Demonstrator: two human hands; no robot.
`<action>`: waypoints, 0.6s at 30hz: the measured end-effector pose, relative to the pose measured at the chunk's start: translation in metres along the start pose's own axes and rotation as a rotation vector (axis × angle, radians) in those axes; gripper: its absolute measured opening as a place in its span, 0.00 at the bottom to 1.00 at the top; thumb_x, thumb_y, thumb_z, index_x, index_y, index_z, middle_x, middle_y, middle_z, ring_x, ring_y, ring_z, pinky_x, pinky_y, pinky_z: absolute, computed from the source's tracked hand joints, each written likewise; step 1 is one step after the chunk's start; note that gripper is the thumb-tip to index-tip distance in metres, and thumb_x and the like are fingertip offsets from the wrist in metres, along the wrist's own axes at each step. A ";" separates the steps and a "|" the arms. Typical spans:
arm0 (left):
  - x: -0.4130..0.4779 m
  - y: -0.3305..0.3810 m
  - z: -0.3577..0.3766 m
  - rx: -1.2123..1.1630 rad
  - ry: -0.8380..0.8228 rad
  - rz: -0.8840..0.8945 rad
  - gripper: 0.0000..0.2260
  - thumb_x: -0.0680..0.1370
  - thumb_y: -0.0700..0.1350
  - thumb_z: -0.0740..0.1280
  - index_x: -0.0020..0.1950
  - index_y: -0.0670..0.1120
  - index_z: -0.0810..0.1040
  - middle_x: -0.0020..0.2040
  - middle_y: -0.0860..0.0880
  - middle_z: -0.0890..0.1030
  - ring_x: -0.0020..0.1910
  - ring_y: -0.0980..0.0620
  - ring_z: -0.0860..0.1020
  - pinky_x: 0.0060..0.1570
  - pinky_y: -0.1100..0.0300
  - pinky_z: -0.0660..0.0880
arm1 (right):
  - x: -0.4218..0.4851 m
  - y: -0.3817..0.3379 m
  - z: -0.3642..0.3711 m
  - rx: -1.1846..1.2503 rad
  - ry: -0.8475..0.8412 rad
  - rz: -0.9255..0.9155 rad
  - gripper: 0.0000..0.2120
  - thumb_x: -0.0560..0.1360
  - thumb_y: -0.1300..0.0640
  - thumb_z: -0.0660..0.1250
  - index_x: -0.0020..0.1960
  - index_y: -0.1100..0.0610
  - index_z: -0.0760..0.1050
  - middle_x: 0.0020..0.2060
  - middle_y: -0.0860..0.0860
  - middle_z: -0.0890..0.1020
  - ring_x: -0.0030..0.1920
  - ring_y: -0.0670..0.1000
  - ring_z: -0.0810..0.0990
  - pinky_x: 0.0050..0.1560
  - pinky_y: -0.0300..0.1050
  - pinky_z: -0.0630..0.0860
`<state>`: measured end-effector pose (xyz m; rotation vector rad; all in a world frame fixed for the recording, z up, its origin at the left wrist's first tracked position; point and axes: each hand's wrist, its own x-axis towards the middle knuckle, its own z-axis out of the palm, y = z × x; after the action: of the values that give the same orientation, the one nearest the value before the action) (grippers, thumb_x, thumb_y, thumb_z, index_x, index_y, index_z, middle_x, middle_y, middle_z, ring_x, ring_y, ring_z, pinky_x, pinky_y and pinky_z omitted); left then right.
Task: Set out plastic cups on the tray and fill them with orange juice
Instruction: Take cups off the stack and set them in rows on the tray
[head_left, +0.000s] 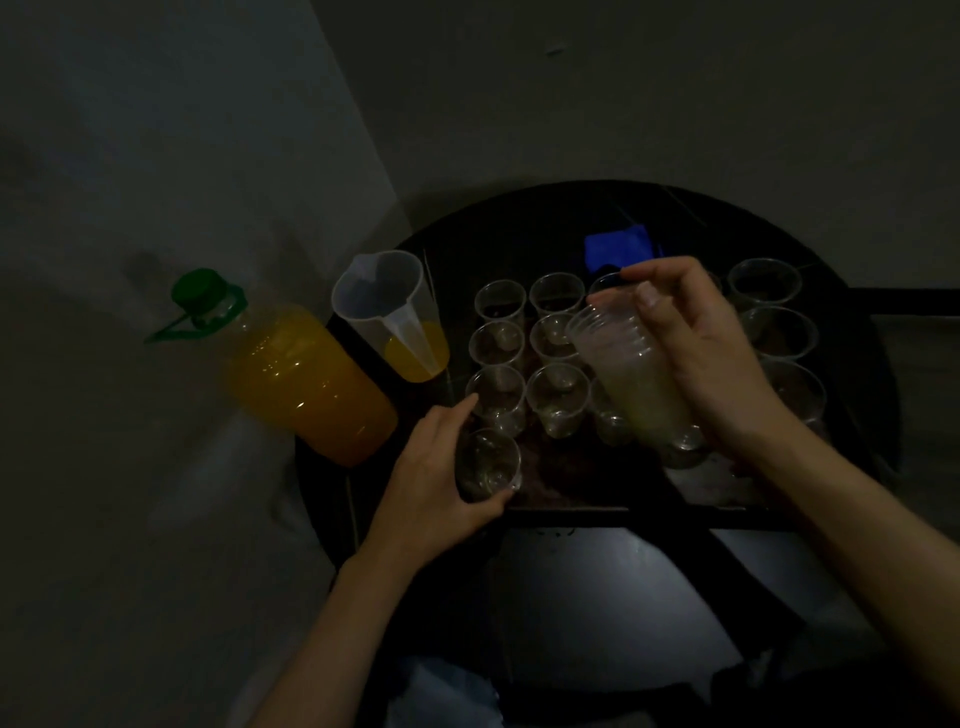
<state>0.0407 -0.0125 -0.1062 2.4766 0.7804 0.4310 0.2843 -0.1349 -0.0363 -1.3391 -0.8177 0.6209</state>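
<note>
Left hand (441, 483): fingers wrapped round a single cup (488, 465) at the near-left corner of the tray (566, 493). Right hand (711, 353): grips the nested cup stack (628, 374), tilted, above the tray. Cups judged featherlight, thin-walled and easily crushed or toppled; hold gently at mid-wall. Set-out cups (496, 392): upright rows on tray, all empty. Jug (395, 317): left of tray, a little juice inside. Juice bottle (306, 379): capped, beside jug, likely heavy.

Very dim, murky wide-angle view, soft blur, bowed edges, faint highlights.
</note>
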 end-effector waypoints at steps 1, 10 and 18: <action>0.000 0.000 0.001 0.004 0.009 0.001 0.45 0.67 0.59 0.78 0.79 0.47 0.63 0.66 0.52 0.72 0.65 0.55 0.73 0.65 0.55 0.74 | 0.000 0.000 0.000 -0.002 0.002 -0.003 0.22 0.75 0.45 0.62 0.64 0.58 0.70 0.53 0.48 0.85 0.54 0.46 0.84 0.48 0.36 0.79; 0.002 0.004 0.004 0.027 0.019 0.000 0.46 0.68 0.58 0.78 0.80 0.48 0.60 0.67 0.53 0.71 0.67 0.55 0.72 0.66 0.54 0.74 | 0.002 -0.002 -0.003 0.005 0.017 0.002 0.22 0.75 0.44 0.62 0.63 0.56 0.71 0.52 0.48 0.86 0.54 0.48 0.84 0.51 0.42 0.81; 0.001 0.003 0.005 0.087 0.025 0.015 0.44 0.68 0.60 0.78 0.79 0.49 0.63 0.67 0.53 0.72 0.64 0.55 0.73 0.63 0.54 0.75 | 0.001 -0.008 -0.004 -0.008 0.018 -0.005 0.23 0.74 0.44 0.61 0.63 0.57 0.71 0.48 0.39 0.85 0.51 0.42 0.83 0.47 0.34 0.78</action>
<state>0.0454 -0.0156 -0.1084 2.5636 0.8062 0.4431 0.2872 -0.1376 -0.0287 -1.3475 -0.8091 0.6012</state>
